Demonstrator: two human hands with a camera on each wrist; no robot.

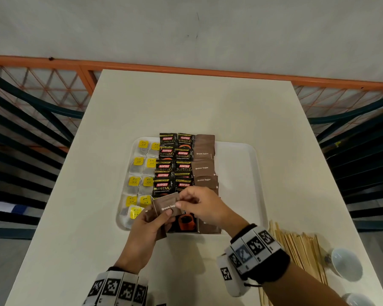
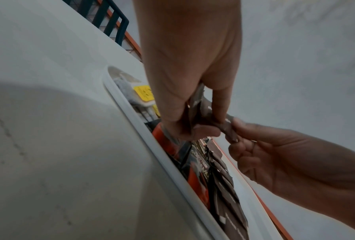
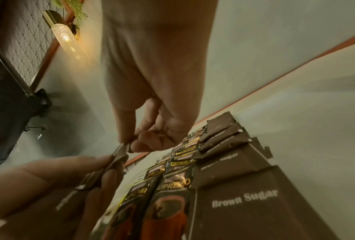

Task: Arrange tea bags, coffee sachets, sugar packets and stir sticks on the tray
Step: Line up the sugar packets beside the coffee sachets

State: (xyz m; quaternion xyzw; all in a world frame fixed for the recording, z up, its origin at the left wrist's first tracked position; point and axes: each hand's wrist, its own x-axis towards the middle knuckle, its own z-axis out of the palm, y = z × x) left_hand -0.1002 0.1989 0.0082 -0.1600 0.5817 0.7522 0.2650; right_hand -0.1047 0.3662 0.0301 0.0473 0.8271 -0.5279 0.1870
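Note:
A white tray [image 1: 237, 173] holds yellow-tagged tea bags [image 1: 139, 171] on its left, black Kopiko coffee sachets [image 1: 175, 155] in the middle and a column of brown sugar packets [image 1: 203, 166] beside them. Over the tray's near edge my left hand [image 1: 161, 217] grips a small bunch of brown sugar packets [image 1: 167, 206]. My right hand [image 1: 184, 202] pinches the top packet's right corner between thumb and forefinger. The right wrist view shows that pinch [image 3: 129, 146] on the packet edge [image 3: 120, 154]. Wooden stir sticks [image 1: 299, 250] lie in a pile on the table, right of the tray.
Two white cups [image 1: 346, 263] [image 1: 358, 300] stand at the table's near right corner, beside the sticks. The tray's right third [image 1: 241, 195] is bare. Dark chair backs flank the table on both sides, and an orange rail runs behind it.

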